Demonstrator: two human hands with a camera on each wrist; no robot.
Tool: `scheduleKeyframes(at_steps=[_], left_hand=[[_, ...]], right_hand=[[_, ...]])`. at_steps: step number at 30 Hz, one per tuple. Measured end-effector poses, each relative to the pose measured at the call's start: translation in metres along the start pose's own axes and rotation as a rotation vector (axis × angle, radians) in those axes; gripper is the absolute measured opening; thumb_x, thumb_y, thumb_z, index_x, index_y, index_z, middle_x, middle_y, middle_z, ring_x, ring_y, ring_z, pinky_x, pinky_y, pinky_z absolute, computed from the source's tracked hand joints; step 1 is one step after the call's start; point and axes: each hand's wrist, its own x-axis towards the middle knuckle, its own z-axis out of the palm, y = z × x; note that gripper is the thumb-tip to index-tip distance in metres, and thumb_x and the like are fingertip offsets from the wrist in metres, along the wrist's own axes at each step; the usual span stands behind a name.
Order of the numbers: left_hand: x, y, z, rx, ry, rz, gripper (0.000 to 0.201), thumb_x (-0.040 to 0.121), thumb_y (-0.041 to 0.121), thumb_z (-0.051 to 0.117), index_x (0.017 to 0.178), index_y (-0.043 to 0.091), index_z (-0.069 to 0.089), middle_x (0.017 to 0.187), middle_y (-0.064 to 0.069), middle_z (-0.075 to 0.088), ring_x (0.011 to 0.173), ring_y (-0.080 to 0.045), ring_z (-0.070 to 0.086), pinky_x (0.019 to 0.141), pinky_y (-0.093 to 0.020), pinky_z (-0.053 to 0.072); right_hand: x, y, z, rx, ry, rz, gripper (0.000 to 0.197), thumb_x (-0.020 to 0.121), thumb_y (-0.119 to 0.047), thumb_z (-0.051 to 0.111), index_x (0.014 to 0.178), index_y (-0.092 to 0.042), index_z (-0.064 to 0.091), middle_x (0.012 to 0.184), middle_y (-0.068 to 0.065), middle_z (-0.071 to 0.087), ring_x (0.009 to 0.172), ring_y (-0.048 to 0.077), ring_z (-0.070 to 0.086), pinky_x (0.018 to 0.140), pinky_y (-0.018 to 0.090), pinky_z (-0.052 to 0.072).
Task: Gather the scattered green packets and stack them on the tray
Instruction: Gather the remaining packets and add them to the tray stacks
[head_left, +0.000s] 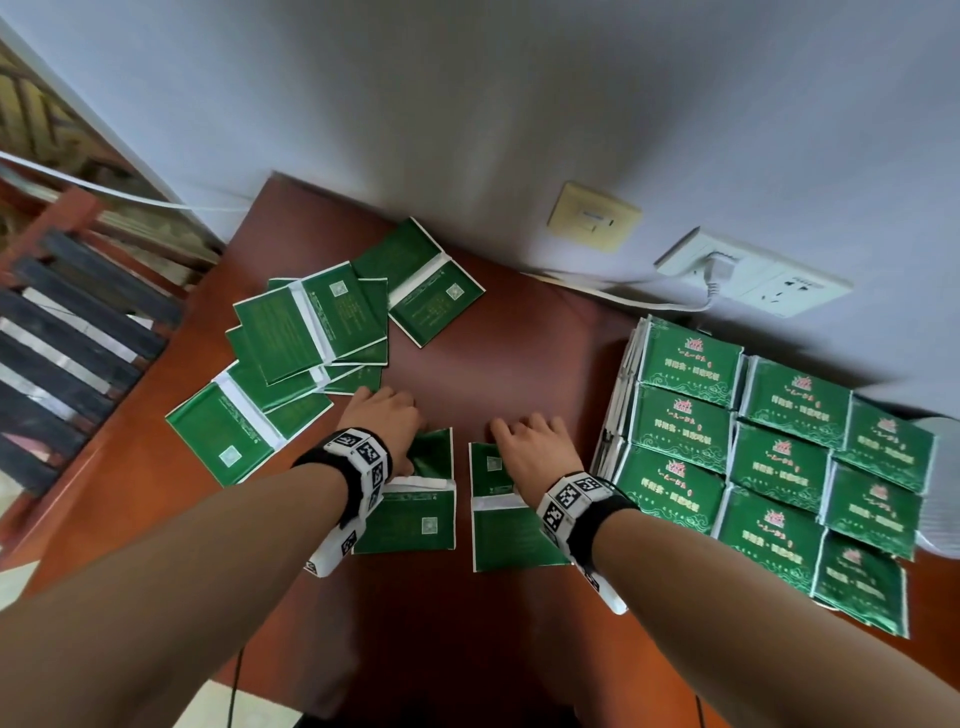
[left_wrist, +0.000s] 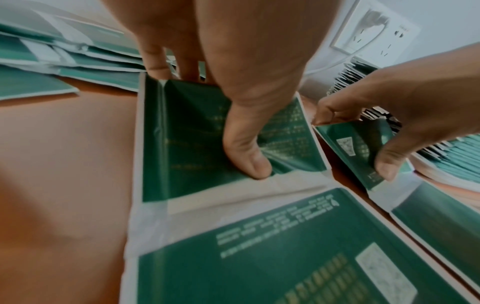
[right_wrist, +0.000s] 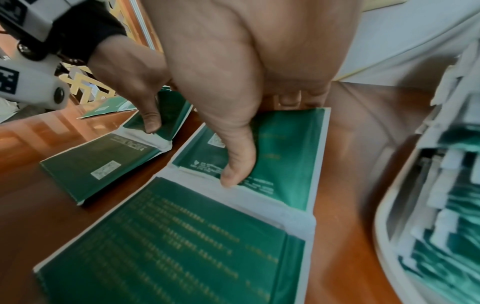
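Two green packets lie side by side near the front of the red-brown table (head_left: 519, 364). My left hand (head_left: 400, 431) grips the far half of the left packet (head_left: 415, 519). In the left wrist view its thumb (left_wrist: 246, 160) presses a crease into that packet (left_wrist: 259, 246), with the fingers curled over the far edge. My right hand (head_left: 524, 441) pinches the far half of the right packet (head_left: 511, 540) between its thumb (right_wrist: 231, 174) and fingers. Several loose packets (head_left: 306, 338) lie scattered at the back left. Rows of stacked packets (head_left: 769, 457) fill the white tray (right_wrist: 383, 216) on the right.
The table stands against a white wall with a switch plate (head_left: 592, 215) and a socket (head_left: 769, 291) with a plug and cable. A wooden rack with dark slats (head_left: 78, 332) stands beyond the table's left edge. Bare tabletop lies between the hands and the wall.
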Motion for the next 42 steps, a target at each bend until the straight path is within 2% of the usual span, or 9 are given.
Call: scheduleKeyframes(at_steps=[9, 12, 16, 23, 28, 31, 33, 37, 42], left_hand=[[-0.019, 0.015, -0.008, -0.071, -0.057, -0.028, 0.026, 0.089, 0.021, 0.065, 0.115, 0.026, 0.067, 0.116, 0.0, 0.064, 0.105, -0.028, 0.063, 0.084, -0.036, 0.051], [-0.028, 0.021, -0.012, -0.052, -0.016, -0.015, 0.025, 0.094, 0.017, 0.056, 0.117, 0.022, 0.065, 0.119, -0.003, 0.064, 0.108, -0.028, 0.063, 0.084, -0.035, 0.048], [-0.045, 0.027, -0.018, -0.056, 0.129, 0.018, 0.033, 0.09, 0.008, 0.055, 0.119, 0.023, 0.056, 0.121, -0.003, 0.056, 0.115, -0.026, 0.052, 0.09, -0.035, 0.04], [-0.06, 0.046, 0.018, -0.022, 0.085, 0.011, 0.058, 0.085, 0.02, 0.063, 0.138, 0.025, 0.042, 0.136, -0.005, 0.042, 0.125, -0.027, 0.042, 0.102, -0.043, 0.037], [-0.063, 0.058, 0.036, 0.088, 0.081, 0.021, 0.063, 0.081, 0.033, 0.071, 0.136, 0.022, 0.043, 0.139, -0.009, 0.036, 0.126, -0.031, 0.04, 0.101, -0.043, 0.037], [-0.062, 0.059, 0.034, 0.111, 0.116, 0.038, 0.06, 0.083, 0.029, 0.071, 0.135, 0.018, 0.044, 0.141, -0.012, 0.035, 0.126, -0.032, 0.04, 0.102, -0.042, 0.038], [-0.062, 0.061, 0.029, 0.103, 0.153, 0.049, 0.053, 0.08, 0.024, 0.074, 0.127, 0.015, 0.052, 0.131, -0.015, 0.043, 0.118, -0.034, 0.048, 0.096, -0.042, 0.044], [-0.052, 0.06, 0.037, 0.065, 0.25, 0.045, 0.051, 0.033, 0.014, 0.091, 0.079, 0.01, 0.069, 0.079, -0.013, 0.057, 0.063, -0.031, 0.059, 0.047, -0.036, 0.05], [-0.05, 0.068, 0.047, 0.045, 0.327, 0.086, 0.016, 0.062, 0.011, 0.056, 0.074, 0.009, 0.066, 0.075, -0.016, 0.055, 0.058, -0.031, 0.054, 0.043, -0.032, 0.044]], right_hand=[[-0.007, 0.004, -0.009, 0.061, -0.148, -0.016, 0.025, 0.095, -0.006, 0.054, 0.118, -0.014, 0.061, 0.113, 0.008, 0.068, 0.102, 0.031, 0.065, 0.085, 0.037, 0.045], [-0.021, 0.008, -0.013, 0.098, -0.077, 0.029, 0.032, 0.097, -0.004, 0.047, 0.126, -0.012, 0.057, 0.115, 0.009, 0.065, 0.102, 0.031, 0.064, 0.077, 0.037, 0.044], [-0.034, 0.012, -0.015, 0.095, 0.1, 0.023, 0.03, 0.097, -0.004, 0.041, 0.122, -0.011, 0.054, 0.116, 0.009, 0.059, 0.107, 0.031, 0.058, 0.089, 0.039, 0.045], [-0.062, -0.008, 0.016, 0.074, 0.071, -0.065, 0.037, 0.089, -0.015, 0.057, 0.125, -0.011, 0.047, 0.126, 0.01, 0.048, 0.114, 0.032, 0.05, 0.091, 0.044, 0.046], [-0.071, -0.017, 0.034, 0.047, 0.088, -0.053, 0.034, 0.092, -0.016, 0.05, 0.125, -0.008, 0.05, 0.132, 0.016, 0.046, 0.116, 0.035, 0.048, 0.09, 0.048, 0.048], [-0.067, -0.018, 0.034, 0.028, 0.109, -0.061, 0.035, 0.089, -0.017, 0.034, 0.111, -0.006, 0.059, 0.12, 0.018, 0.054, 0.105, 0.037, 0.054, 0.076, 0.047, 0.054], [-0.058, -0.019, 0.037, 0.019, 0.126, -0.064, 0.039, 0.084, -0.015, 0.027, 0.095, -0.006, 0.064, 0.103, 0.018, 0.059, 0.09, 0.036, 0.059, 0.061, 0.044, 0.056], [-0.046, -0.027, 0.044, -0.013, 0.182, -0.044, 0.034, 0.08, -0.011, 0.031, 0.08, -0.007, 0.065, 0.084, 0.017, 0.06, 0.071, 0.034, 0.059, 0.043, 0.035, 0.049], [-0.049, -0.036, 0.052, 0.041, 0.187, -0.029, 0.034, 0.083, -0.01, 0.029, 0.084, -0.003, 0.062, 0.084, 0.021, 0.059, 0.073, 0.036, 0.057, 0.052, 0.039, 0.052]])
